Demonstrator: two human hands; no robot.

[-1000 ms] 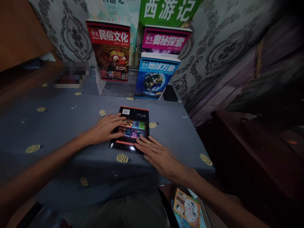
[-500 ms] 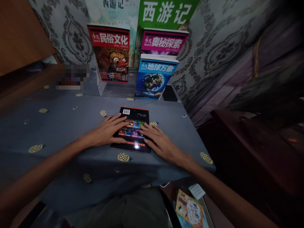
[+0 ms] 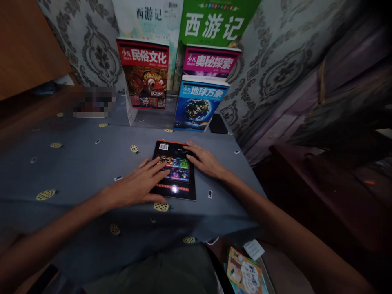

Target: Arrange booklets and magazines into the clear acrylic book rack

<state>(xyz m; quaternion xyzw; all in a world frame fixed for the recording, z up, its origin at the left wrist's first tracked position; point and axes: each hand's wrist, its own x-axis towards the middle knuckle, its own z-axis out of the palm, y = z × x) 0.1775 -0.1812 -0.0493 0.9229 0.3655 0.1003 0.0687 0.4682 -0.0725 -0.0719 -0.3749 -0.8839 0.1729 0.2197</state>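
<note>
A book with a black back cover point(image 3: 191, 190) lies flat on the table, its barcode at the far left corner and rows of small coloured pictures across the middle. My left hand point(image 3: 143, 181) rests on its left side with the fingers spread over the pictures and the thumb near the front edge. At the far right corner, my right hand point(image 3: 203, 159) touches the cover with outstretched fingers. Neither hand grips anything.
Behind it a clear stand point(image 3: 131, 116) holds a red book point(image 3: 145, 77), a blue book point(image 3: 199, 106) and a magenta book point(image 3: 211, 59). Taller green point(image 3: 214, 24) and pale point(image 3: 147, 20) books stand behind. A black phone-like slab point(image 3: 218, 123) lies at right. More books point(image 3: 245, 269) sit below the table.
My right hand has moved away from me, from the book's right middle to its far right corner. My left hand has slid slightly toward me, still on the cover.
</note>
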